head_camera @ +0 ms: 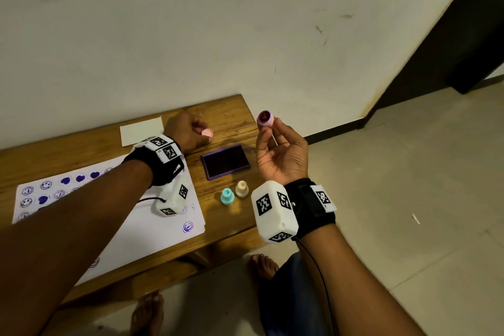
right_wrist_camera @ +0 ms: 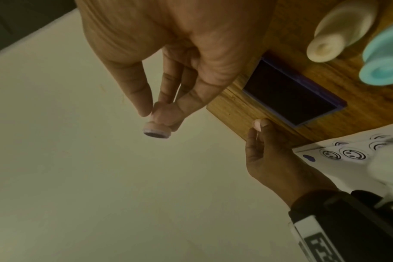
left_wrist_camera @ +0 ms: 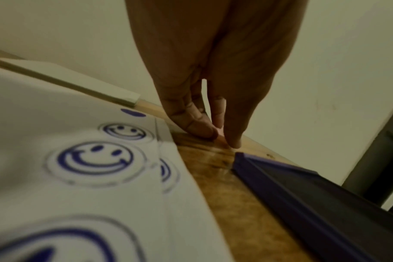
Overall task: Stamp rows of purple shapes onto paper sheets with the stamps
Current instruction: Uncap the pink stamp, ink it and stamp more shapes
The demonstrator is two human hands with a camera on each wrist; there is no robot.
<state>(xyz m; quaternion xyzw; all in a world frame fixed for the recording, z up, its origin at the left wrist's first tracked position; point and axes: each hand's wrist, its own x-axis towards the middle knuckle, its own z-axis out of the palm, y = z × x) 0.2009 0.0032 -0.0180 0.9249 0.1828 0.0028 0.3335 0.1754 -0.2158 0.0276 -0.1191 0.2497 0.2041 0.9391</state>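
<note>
My right hand (head_camera: pixel 268 127) pinches a pink stamp (head_camera: pixel 265 118) by its stem and holds it up in the air right of the bench, its dark inked face turned toward my head. The right wrist view shows the same pink stamp (right_wrist_camera: pixel 157 130) between thumb and fingers. At the back of the bench my left hand (head_camera: pixel 203 135) pinches a small pink cap (head_camera: pixel 207 133) just above the wood; the left wrist view shows the cap (left_wrist_camera: pixel 220 132) between the fingertips. An open purple ink pad (head_camera: pixel 225 161) lies between the hands. A paper sheet (head_camera: pixel 152 226) with purple hearts and smileys lies under my left forearm.
A teal stamp (head_camera: pixel 227 196) and a cream stamp (head_camera: pixel 242 188) stand upright near the front of the wooden bench (head_camera: pixel 231 114), close to my right wrist. A small white card (head_camera: pixel 141 130) lies at the back by the wall. My bare feet are on the tiled floor below.
</note>
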